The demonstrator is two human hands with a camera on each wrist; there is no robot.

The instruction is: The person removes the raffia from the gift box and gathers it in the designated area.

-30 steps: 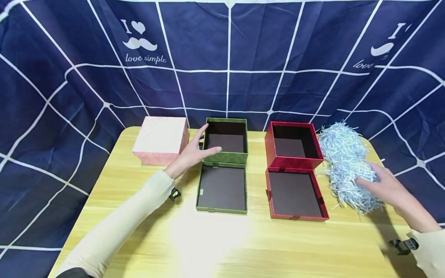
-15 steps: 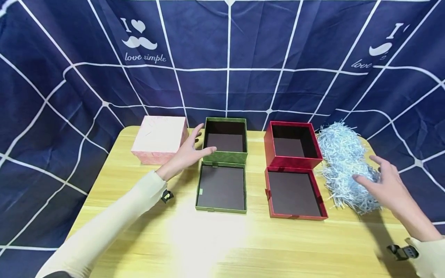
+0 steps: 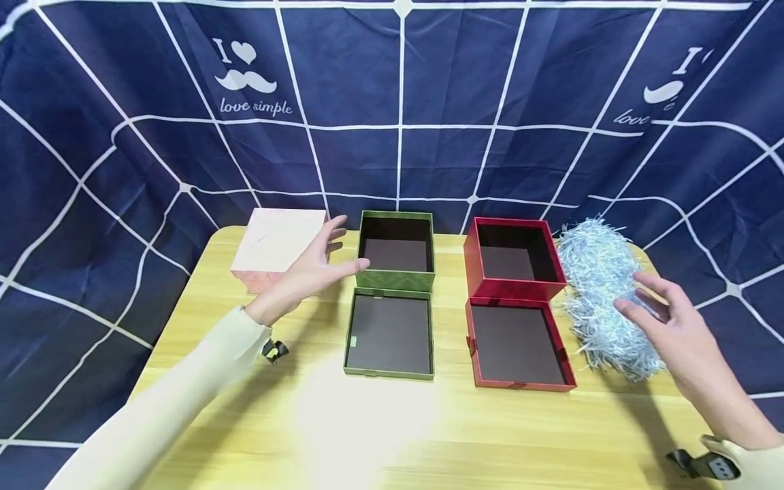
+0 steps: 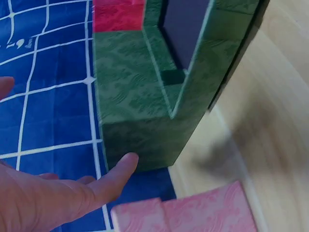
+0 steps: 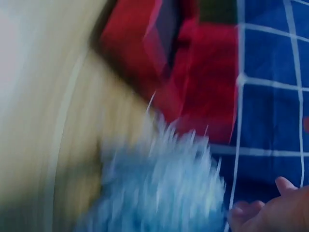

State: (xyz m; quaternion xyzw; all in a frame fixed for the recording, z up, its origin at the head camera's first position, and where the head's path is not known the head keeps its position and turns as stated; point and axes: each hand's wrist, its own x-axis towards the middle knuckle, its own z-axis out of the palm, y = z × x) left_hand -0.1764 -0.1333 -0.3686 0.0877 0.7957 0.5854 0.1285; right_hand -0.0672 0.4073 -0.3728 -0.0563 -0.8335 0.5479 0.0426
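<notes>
My left hand (image 3: 306, 271), fingers spread, hovers between the closed pink box (image 3: 275, 241) and the topless green box (image 3: 395, 280). Its thumb points at the green box's near left corner in the head view and overlaps the box's side in the left wrist view. At the right, my right hand (image 3: 682, 333) hangs with thumb and fingers apart by a fluffy heap of pale blue shredded paper (image 3: 603, 327); nothing is in its grasp. The right wrist view shows the shredded paper (image 5: 164, 188) blurred, beside the hand. A red box (image 3: 520, 289), also topless, stands left of the paper.
A green lid (image 3: 388, 337) lies inner side up in front of the green box, and a red lid (image 3: 517, 344) likewise before the red one. All rest on a pale wooden table (image 3: 459, 435). Dark blue cloth (image 3: 447, 156) with white lines hangs behind and at the sides.
My left hand has drawn back leftward from the green box, toward the pink box. My right hand has lifted off the shredded paper and pulled slightly nearer to me. The boxes have stayed put.
</notes>
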